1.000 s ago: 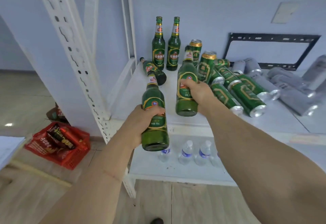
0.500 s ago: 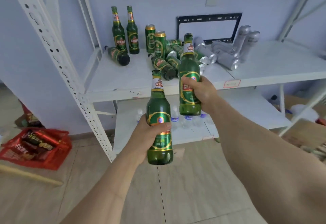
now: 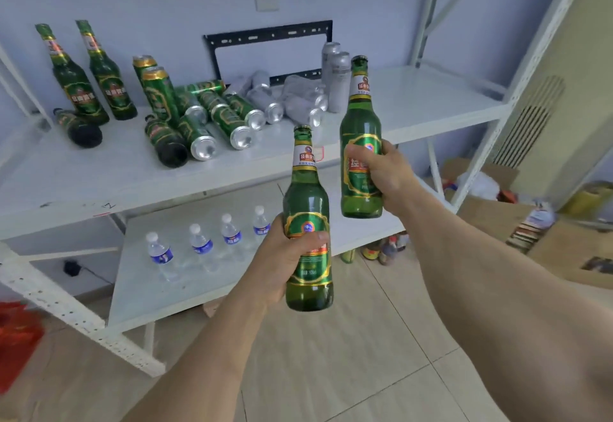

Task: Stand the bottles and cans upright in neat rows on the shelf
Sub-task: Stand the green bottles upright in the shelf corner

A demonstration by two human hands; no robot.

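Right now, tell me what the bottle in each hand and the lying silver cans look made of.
Left-hand bottle and right-hand bottle: glossy green glass, apparently; see-through with sharp highlights, foil-like labels. Silver cans: probably aluminium, matte grey sides, shiny concave bases.

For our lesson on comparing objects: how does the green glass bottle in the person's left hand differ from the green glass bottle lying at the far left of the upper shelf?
The green glass bottle in the left hand is upright; the green glass bottle lying at the far left is on its side. The left hand grips the first in the air, in front of the shelving; the second rests untouched on the white upper shelf. The held bottle's label faces the camera; the lying one shows its dark base. Both look like the same brand.
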